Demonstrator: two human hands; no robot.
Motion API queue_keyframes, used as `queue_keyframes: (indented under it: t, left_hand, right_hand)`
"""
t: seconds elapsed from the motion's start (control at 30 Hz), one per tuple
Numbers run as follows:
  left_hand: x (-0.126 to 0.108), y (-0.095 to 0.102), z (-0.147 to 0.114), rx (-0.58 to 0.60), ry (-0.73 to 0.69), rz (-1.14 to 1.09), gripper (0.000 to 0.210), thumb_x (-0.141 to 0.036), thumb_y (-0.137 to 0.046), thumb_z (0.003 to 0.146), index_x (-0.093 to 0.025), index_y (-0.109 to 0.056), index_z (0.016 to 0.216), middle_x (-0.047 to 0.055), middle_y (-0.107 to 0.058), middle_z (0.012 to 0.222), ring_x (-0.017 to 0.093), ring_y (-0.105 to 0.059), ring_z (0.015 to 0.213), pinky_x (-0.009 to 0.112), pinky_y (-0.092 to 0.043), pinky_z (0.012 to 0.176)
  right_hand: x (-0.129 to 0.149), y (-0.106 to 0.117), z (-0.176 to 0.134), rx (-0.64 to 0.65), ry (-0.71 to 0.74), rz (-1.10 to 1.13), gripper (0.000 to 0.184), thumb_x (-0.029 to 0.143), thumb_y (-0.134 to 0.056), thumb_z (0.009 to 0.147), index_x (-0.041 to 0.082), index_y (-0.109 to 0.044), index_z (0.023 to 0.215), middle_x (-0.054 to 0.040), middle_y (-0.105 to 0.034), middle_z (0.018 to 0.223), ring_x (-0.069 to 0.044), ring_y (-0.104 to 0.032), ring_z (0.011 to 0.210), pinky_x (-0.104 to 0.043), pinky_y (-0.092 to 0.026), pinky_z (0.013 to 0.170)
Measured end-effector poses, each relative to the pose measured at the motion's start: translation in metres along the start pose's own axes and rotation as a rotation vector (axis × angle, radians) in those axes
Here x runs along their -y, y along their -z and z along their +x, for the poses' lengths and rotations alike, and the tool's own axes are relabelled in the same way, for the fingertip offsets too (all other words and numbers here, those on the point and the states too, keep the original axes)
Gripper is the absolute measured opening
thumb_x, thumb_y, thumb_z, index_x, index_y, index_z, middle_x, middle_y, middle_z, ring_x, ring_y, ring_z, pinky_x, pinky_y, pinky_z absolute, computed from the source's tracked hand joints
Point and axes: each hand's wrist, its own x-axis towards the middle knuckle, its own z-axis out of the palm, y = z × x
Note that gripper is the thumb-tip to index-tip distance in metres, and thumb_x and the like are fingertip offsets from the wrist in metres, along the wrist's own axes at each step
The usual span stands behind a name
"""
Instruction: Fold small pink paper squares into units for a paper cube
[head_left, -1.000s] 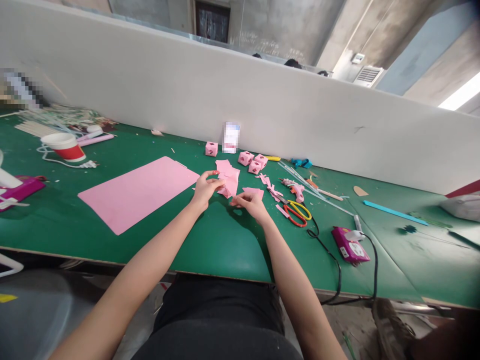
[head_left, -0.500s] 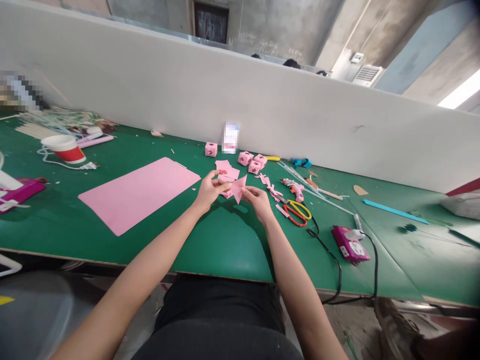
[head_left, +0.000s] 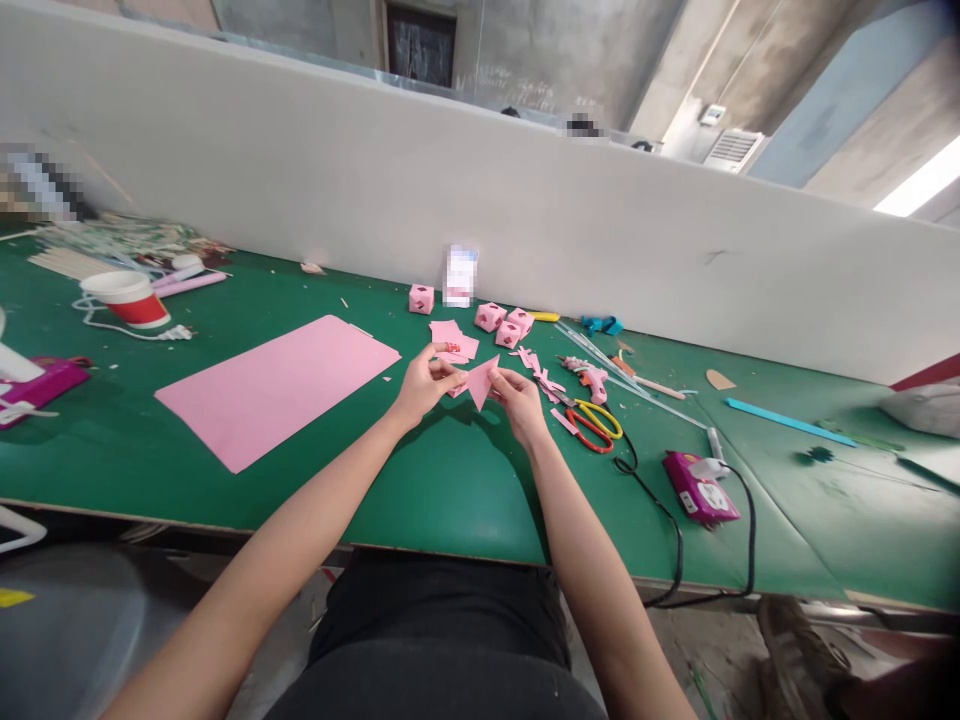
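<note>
A small folded piece of pink paper (head_left: 481, 384) is held up over the green table between my two hands. My left hand (head_left: 421, 388) pinches its left edge with thumb and fingers. On the other side, my right hand (head_left: 517, 400) grips it between thumb and fingertips. A red-patterned wrap shows on a left fingertip. Just beyond the hands lies a stack of pink paper squares (head_left: 463, 346), and another bit of pink paper is partly hidden below the left fingers. Several pink paper cubes with diamond-shaped cut-outs (head_left: 490, 317) stand farther back.
A large pink sheet (head_left: 277, 390) lies left. To the right are pink scraps (head_left: 541, 375), scissors (head_left: 596, 425), a pink glue gun (head_left: 592, 380) and a purple box (head_left: 700, 490) with a black cord. A paper cup (head_left: 127, 300) stands far left. A white partition (head_left: 300, 180) borders the back.
The folded paper has turned slightly and shifted a little to the right. My left thumb and fingers have changed position at its edge; the surroundings stay the same.
</note>
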Motion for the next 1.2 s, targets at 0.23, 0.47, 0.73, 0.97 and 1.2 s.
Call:
queue_keyframes:
  t: [0.23, 0.47, 0.73, 0.97, 1.2]
  left_hand:
    - [0.0, 0.0, -0.002, 0.025, -0.005, 0.028, 0.059, -0.032, -0.083, 0.069, -0.018, -0.055, 0.12, 0.002, -0.073, 0.079, 0.016, -0.067, 0.067, 0.029, -0.053, 0.068]
    - [-0.002, -0.002, -0.003, 0.031, 0.01, 0.011, 0.06, -0.032, -0.084, 0.068, -0.018, -0.056, 0.119, 0.002, -0.073, 0.079, 0.016, -0.067, 0.067, 0.029, -0.054, 0.068]
    - [0.002, -0.001, -0.003, 0.056, -0.002, 0.011, 0.055, -0.031, -0.083, 0.07, -0.02, -0.056, 0.116, 0.001, -0.073, 0.079, 0.017, -0.068, 0.07, 0.031, -0.054, 0.072]
    - [0.003, -0.001, -0.002, 0.063, 0.003, 0.002, 0.057, -0.031, -0.083, 0.07, -0.019, -0.054, 0.118, 0.001, -0.073, 0.079, 0.015, -0.066, 0.066, 0.03, -0.053, 0.069]
    - [0.002, -0.003, -0.003, 0.068, 0.013, 0.012, 0.056, -0.032, -0.083, 0.07, -0.019, -0.055, 0.117, 0.002, -0.074, 0.082, 0.016, -0.067, 0.069, 0.03, -0.053, 0.071]
  right_hand:
    - [0.004, -0.003, -0.001, -0.018, -0.014, 0.066, 0.045, 0.058, -0.09, 0.056, 0.021, -0.077, 0.079, -0.0025, -0.075, 0.082, -0.019, -0.069, 0.082, -0.033, -0.055, 0.082]
    - [0.003, -0.004, -0.001, -0.066, -0.008, 0.07, 0.041, 0.055, -0.089, 0.056, 0.021, -0.07, 0.067, -0.0005, -0.071, 0.075, -0.018, -0.067, 0.076, -0.031, -0.054, 0.077]
    - [0.005, -0.005, -0.001, -0.067, -0.051, 0.117, 0.041, 0.055, -0.088, 0.057, 0.023, -0.074, 0.079, -0.0003, -0.073, 0.08, -0.017, -0.068, 0.076, -0.03, -0.053, 0.073]
    - [0.0, -0.008, -0.001, -0.14, -0.001, 0.11, 0.035, 0.051, -0.085, 0.061, 0.022, -0.073, 0.075, 0.0003, -0.073, 0.078, -0.017, -0.068, 0.077, -0.03, -0.054, 0.075]
    - [0.003, -0.014, -0.003, -0.155, -0.02, 0.206, 0.035, 0.048, -0.086, 0.06, 0.022, -0.076, 0.081, -0.0044, -0.078, 0.095, -0.021, -0.071, 0.085, -0.032, -0.055, 0.075]
